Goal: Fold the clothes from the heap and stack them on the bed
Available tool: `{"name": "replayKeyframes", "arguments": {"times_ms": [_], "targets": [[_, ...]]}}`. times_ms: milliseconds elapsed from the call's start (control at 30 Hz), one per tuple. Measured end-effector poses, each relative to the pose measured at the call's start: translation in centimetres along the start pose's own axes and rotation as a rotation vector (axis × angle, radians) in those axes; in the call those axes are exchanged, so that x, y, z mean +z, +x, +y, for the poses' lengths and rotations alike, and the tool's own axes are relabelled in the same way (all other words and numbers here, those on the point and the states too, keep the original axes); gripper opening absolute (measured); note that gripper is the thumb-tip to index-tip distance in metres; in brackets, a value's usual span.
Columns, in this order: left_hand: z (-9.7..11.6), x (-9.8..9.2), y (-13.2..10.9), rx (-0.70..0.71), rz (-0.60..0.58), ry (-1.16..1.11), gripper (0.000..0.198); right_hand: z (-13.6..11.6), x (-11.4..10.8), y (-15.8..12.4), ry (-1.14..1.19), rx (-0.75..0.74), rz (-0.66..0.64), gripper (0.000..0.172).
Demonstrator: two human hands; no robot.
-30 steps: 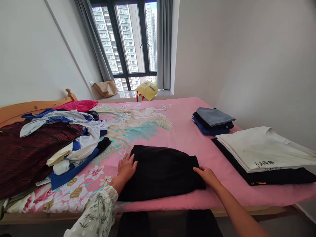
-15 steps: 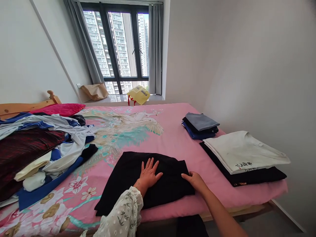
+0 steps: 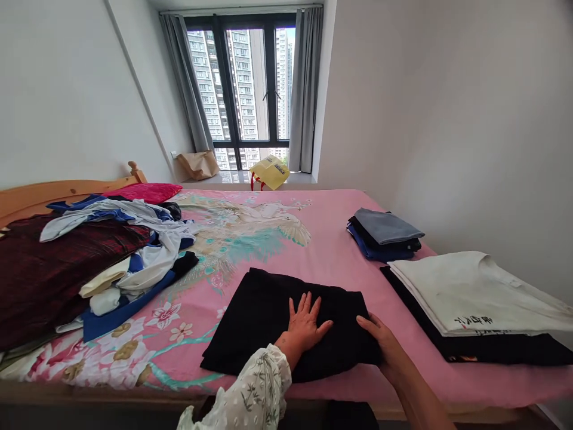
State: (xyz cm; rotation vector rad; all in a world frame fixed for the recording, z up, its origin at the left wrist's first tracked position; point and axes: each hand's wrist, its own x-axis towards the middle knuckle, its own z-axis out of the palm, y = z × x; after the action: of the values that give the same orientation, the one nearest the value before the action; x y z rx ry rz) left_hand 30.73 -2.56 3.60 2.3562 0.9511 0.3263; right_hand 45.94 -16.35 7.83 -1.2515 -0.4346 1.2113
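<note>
A black folded garment (image 3: 259, 322) lies on the pink bed near its front edge; its exact kind cannot be told. My left hand (image 3: 307, 325) rests flat on the middle of the cloth, fingers spread. At the garment's right edge, my right hand (image 3: 380, 337) grips the fabric, thumb on top and the other fingers partly hidden at the side. To the right sits a folded white T-shirt (image 3: 474, 292) with dark lettering, on top of a black folded garment (image 3: 514, 349). Behind these is a small stack topped by a grey folded garment (image 3: 389, 226).
A loose heap of clothes (image 3: 147, 263) covers the bed's left side, beside a dark red plaid cloth (image 3: 67, 257) and a red pillow (image 3: 152, 191). On the windowsill are a brown paper bag (image 3: 199, 164) and a yellow bag (image 3: 271, 172). A wall bounds the right.
The view has turned left, so everything appears further right. My left hand stays flat on the black garment. My right hand keeps hold of its right edge, fingers now more around it.
</note>
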Motion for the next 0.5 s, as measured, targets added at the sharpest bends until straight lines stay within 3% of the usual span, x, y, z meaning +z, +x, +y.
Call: {"name": "replayKeyframes", "arguments": {"times_ms": [133,233,367,500], "targets": [[1.4,0.5,-1.0,-0.073,0.127,-0.296,0.063,-2.6,3.7,-1.4,-0.015,-0.004,0.049,0.075],[0.9,0.4,-4.4,-0.2,0.301,-0.568,0.062,-3.0,7.6,-1.3,-0.091,-0.017,0.066,0.072],[-2.3,0.3,-13.1,-0.43,0.569,-1.2,0.058,-1.3,13.9,0.9,-0.293,-0.104,0.054,0.068],[-6.9,-0.4,-22.4,-0.65,0.705,-1.277,0.054,1.7,20.6,4.0,-0.631,-0.157,0.101,0.068]]}}
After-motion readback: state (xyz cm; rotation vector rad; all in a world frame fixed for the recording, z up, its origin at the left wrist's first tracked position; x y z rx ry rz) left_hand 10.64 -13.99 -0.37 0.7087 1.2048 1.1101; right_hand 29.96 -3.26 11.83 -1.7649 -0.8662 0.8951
